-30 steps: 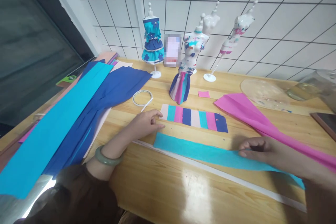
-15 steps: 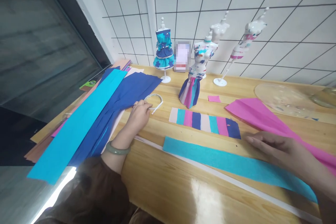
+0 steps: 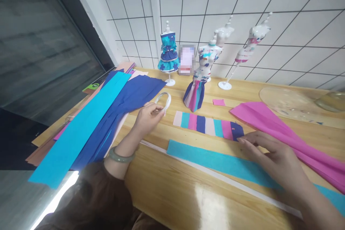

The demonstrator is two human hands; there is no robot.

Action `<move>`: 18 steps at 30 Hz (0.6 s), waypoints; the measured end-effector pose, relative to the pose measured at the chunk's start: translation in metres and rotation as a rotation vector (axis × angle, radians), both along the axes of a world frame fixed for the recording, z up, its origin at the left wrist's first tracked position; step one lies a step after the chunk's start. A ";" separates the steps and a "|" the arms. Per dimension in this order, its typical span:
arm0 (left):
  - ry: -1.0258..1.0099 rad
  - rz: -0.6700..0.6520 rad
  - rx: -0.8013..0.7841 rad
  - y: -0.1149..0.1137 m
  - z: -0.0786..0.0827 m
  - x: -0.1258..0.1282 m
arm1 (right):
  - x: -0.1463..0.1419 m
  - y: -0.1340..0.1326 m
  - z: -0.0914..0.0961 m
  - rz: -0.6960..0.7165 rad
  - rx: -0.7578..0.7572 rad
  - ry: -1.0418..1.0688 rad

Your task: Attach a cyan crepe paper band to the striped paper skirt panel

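My left hand [image 3: 151,116] pinches a roll of white tape [image 3: 169,100] and tilts it up from the table. A striped crepe-paper strip [image 3: 207,125] of pale pink, teal, magenta and navy panels lies flat in the middle. At its navy right end is my right hand [image 3: 269,152], thumb and index loosely apart; whether they touch the edge I cannot tell. Below it stretches a long teal paper strip [image 3: 210,160], partly hidden by my right forearm. A small dress form [image 3: 208,57] in a striped skirt stands behind the striped strip.
Blue and pink paper sheets [image 3: 140,91] are piled on the left. Other dress forms, one in a blue dress [image 3: 168,52], stand along the tiled wall beside a blurred phone [image 3: 187,59]. Magenta paper [image 3: 258,116] and a clear round tray [image 3: 280,113] lie right. A white ruler-like strip [image 3: 231,181] crosses the front.
My left hand has lifted the tape roll, which lay flat before, and tilted it up. My right hand has moved left to the navy end of the striped strip.
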State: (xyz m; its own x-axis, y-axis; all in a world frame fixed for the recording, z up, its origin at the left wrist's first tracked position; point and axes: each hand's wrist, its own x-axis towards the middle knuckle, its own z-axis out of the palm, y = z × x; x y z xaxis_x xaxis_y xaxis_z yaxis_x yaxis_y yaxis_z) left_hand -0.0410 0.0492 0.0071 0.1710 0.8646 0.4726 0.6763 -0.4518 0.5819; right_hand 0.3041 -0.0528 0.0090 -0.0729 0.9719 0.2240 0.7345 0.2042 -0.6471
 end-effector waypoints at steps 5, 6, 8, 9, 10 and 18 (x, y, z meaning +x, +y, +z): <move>-0.047 -0.294 0.126 -0.030 0.013 0.031 | -0.034 -0.008 0.000 0.126 0.428 -0.173; -0.022 -0.350 0.142 -0.035 0.014 0.037 | -0.042 -0.010 0.001 0.164 0.470 -0.207; 0.039 -0.460 0.157 -0.043 0.015 0.046 | -0.057 -0.015 0.002 0.247 0.518 -0.265; 0.068 -0.509 0.164 -0.046 0.015 0.049 | -0.064 -0.018 0.003 0.291 0.529 -0.295; 0.094 -0.551 0.174 -0.048 0.014 0.052 | -0.069 -0.019 0.003 0.330 0.536 -0.323; 0.177 -0.642 0.303 -0.058 0.008 0.062 | -0.084 -0.019 -0.002 0.423 0.498 -0.289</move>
State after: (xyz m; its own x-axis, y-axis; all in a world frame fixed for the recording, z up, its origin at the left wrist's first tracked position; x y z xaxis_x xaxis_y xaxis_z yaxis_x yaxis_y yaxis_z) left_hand 0.0208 -0.0087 0.0151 0.6958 0.4042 0.5938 0.2965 -0.9145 0.2751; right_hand 0.2202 -0.0718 0.0075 -0.5441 0.6344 0.5490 0.6551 0.7301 -0.1944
